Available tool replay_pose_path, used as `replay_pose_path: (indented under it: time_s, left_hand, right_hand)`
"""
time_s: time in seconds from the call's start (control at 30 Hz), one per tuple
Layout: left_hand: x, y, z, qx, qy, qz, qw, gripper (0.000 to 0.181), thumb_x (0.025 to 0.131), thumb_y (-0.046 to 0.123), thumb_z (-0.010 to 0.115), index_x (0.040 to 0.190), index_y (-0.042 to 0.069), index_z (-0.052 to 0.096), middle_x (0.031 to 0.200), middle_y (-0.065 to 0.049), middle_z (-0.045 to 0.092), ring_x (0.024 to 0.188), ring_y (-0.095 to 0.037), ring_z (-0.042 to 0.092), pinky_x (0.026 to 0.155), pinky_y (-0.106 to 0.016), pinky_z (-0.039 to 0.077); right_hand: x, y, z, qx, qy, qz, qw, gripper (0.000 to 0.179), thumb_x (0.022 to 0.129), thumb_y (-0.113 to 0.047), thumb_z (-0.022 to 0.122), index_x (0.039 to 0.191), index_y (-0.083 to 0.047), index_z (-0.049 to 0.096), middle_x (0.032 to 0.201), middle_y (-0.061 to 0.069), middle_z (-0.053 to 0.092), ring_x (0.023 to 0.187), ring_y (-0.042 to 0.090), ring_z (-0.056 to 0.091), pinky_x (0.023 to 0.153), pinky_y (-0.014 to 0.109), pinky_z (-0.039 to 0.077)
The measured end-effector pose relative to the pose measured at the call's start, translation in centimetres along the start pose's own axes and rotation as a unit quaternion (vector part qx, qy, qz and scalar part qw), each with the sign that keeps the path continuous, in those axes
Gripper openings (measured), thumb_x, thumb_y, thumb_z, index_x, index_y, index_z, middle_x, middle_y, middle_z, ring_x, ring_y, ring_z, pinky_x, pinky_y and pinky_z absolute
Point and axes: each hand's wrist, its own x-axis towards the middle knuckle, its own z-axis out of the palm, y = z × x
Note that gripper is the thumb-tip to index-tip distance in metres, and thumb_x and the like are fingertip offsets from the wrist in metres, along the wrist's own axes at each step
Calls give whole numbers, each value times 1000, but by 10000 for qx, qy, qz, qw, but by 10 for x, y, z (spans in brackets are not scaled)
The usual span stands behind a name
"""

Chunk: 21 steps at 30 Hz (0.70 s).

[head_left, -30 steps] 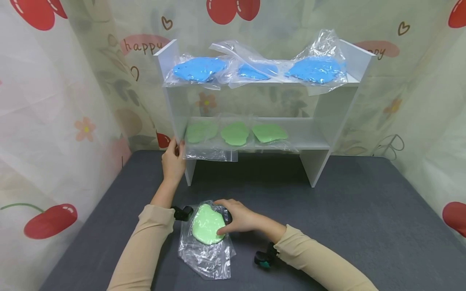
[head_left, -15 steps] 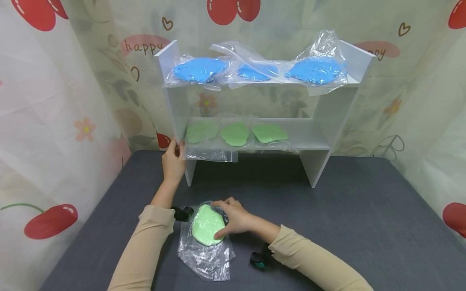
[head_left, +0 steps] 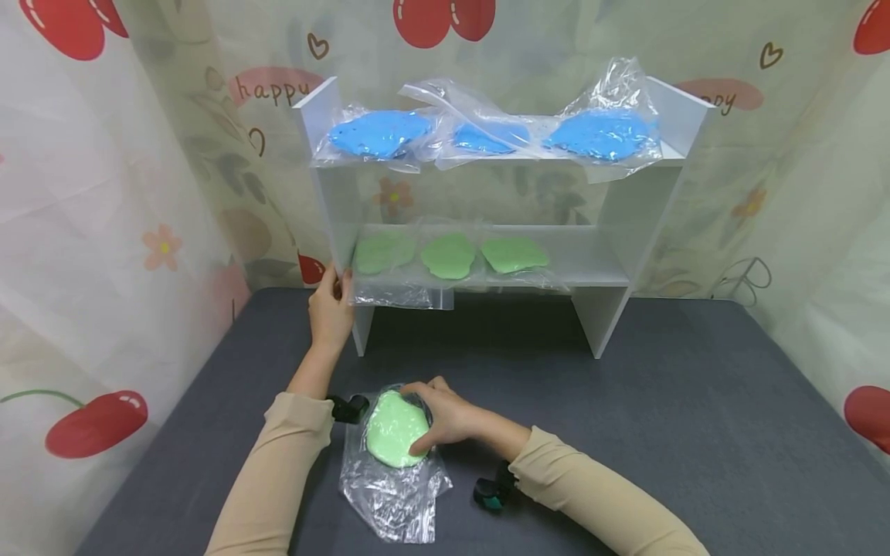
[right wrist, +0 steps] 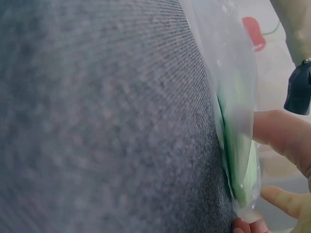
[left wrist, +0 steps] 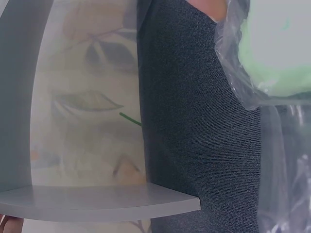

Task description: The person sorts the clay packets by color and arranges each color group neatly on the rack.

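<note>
A clear plastic bag with a flat, pale green slime-like blob (head_left: pixel 396 429) inside lies over the dark table. My right hand (head_left: pixel 448 417) grips its right edge, thumb on top of the blob. In the right wrist view, fingers (right wrist: pixel 249 226) of that hand show at the bag's lower end. My left hand (head_left: pixel 331 313) holds the left side panel of a white shelf (head_left: pixel 584 262), thumb and fingers around its front edge. In the left wrist view, part of the green bag (left wrist: pixel 272 73) shows at upper right.
Several bags stand on the shelf: blue blobs (head_left: pixel 381 133) in clear bags on the upper board, green blobs (head_left: pixel 448 256) in bags on the lower one. Some plastic hangs over the board edges. A printed curtain (head_left: pixel 111 232) surrounds the dark table (head_left: pixel 695 401).
My right wrist and forearm have shifted slightly left, and the right thumb lies a little further over the blob. The bag's bottom end has stretched slightly toward me. The left hand stays put.
</note>
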Motion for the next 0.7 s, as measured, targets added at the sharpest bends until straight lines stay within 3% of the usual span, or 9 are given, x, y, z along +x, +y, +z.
replay_pose_path:
  time_s: [0.4,0.63,0.7]
  left_hand:
    - [-1,2,0,46,12,-51,10000,32,98,23,46,126,10,55,117,-21,64,105,-34,65,76,-51,52]
    - [-1,1,-1,25,-33,-95,9999,34,98,24,45,129,11,54,120,-20,63,107,-34,64,77,-50,52]
    - [-1,1,-1,13,-35,-85,10000,34,98,24,45,129,11,54,120,-20,63,107,-34,64,77,-50,52]
  right_hand:
    - [-5,-6,2,86,344,-121,9993,88,63,-14,85,138,-13,39,108,12,36,91,16,39,78,30,44]
    - [-8,-1,3,57,391,-358,9986,83,67,-15,82,137,-12,39,125,16,51,105,25,49,81,32,44]
    - [-9,0,3,54,398,-506,9979,79,69,-14,81,137,-12,40,122,15,56,101,23,53,79,29,44]
